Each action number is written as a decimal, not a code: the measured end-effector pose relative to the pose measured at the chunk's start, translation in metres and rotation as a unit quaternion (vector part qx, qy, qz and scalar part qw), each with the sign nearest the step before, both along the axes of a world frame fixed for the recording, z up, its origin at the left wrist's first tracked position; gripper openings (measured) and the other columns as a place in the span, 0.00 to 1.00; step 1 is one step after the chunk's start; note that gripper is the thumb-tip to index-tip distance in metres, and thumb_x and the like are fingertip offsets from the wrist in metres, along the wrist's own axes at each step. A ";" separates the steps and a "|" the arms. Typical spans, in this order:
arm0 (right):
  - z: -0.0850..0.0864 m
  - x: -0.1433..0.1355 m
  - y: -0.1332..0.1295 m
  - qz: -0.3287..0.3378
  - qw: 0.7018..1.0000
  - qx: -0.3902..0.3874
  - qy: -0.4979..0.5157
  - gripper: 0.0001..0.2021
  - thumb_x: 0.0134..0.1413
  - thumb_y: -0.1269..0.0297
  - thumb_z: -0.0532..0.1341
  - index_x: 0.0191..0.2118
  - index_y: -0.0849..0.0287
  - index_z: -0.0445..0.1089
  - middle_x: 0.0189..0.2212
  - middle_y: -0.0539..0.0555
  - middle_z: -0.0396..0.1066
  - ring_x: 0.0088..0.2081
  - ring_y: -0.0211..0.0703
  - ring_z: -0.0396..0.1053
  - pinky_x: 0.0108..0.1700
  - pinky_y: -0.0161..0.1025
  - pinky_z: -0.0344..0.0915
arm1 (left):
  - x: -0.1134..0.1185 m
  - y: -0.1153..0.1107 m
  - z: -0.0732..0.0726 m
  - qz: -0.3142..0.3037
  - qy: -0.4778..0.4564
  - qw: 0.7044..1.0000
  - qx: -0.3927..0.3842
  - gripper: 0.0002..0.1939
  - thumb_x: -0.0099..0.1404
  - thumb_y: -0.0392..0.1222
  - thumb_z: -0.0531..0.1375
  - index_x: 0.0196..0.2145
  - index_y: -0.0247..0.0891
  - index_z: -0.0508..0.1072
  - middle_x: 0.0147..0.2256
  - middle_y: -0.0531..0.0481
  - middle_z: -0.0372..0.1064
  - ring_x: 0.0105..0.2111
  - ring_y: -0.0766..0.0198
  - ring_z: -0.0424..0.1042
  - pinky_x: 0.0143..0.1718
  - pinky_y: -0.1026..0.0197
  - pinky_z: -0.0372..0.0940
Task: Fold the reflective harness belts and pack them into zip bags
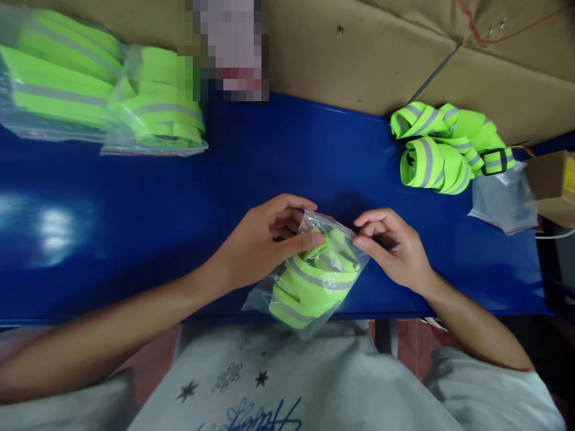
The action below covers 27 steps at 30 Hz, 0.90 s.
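Observation:
A clear zip bag [321,323] with a folded neon-yellow reflective strap [309,287] inside is held over the table's near edge. My left hand [274,233] grips the bag's upper left part, its thumb pressed on the plastic. At the bag's upper right corner, by the red zip line, my right hand [390,245] pinches the plastic between thumb and fingers. The strap shows grey reflective stripes through the film. The bag tilts, its zip end pointing away from me.
Bagged neon straps [157,114] lie at the far left of the blue table [278,155]. Loose rolled straps [440,149] with a black buckle [494,161] lie at the right, beside an unfilled zip bag [505,197]. A cardboard box [550,185] stands at the right edge.

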State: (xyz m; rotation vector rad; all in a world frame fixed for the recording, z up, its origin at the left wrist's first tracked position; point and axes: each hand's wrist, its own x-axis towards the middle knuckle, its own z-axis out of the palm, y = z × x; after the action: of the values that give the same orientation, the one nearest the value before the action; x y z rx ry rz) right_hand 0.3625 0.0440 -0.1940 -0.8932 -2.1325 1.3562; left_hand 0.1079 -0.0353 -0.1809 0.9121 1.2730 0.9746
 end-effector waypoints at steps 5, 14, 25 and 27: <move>0.010 0.006 0.009 0.081 0.995 0.017 -0.051 0.11 0.69 0.65 0.64 0.55 0.51 0.72 0.27 0.44 0.66 0.27 0.29 0.64 0.30 0.28 0.62 | 0.000 0.002 -0.001 0.023 -0.065 0.997 -0.020 0.25 0.61 0.45 0.72 0.54 0.37 0.75 0.31 0.55 0.74 0.32 0.68 0.74 0.38 0.64 0.68; 0.007 -0.011 0.000 0.140 0.985 -0.026 -0.095 0.08 0.67 0.62 0.66 0.50 0.51 0.75 0.37 0.48 0.79 0.36 0.33 0.77 0.40 0.27 0.71 | 0.020 -0.015 -0.015 -0.123 -0.070 0.990 0.015 0.44 0.61 0.42 0.71 0.69 0.41 0.55 0.31 0.54 0.77 0.32 0.63 0.76 0.38 0.60 0.66; 0.005 -0.019 -0.010 0.181 0.979 0.049 -0.076 0.08 0.66 0.73 0.58 0.34 0.56 0.68 0.22 0.44 0.67 0.22 0.29 0.63 0.26 0.29 0.58 | 0.005 -0.004 -0.016 -0.229 -0.066 0.971 0.006 0.40 0.59 0.48 0.73 0.63 0.40 0.61 0.31 0.52 0.78 0.32 0.60 0.78 0.32 0.61 0.65; 0.007 -0.019 -0.011 0.223 0.969 0.075 -0.075 0.08 0.62 0.75 0.59 0.32 0.57 0.68 0.23 0.44 0.66 0.22 0.29 0.62 0.27 0.30 0.58 | 0.002 -0.001 -0.014 -0.273 -0.068 0.959 -0.008 0.27 0.59 0.44 0.73 0.52 0.40 0.69 0.30 0.53 0.77 0.29 0.62 0.77 0.30 0.62 0.64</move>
State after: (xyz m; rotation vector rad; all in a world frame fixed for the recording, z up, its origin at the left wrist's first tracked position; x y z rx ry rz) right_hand 0.3439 0.0331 -0.1870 -0.4835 -2.6258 1.3346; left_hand 0.1097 -0.0362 -0.1954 1.0885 0.8406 0.5740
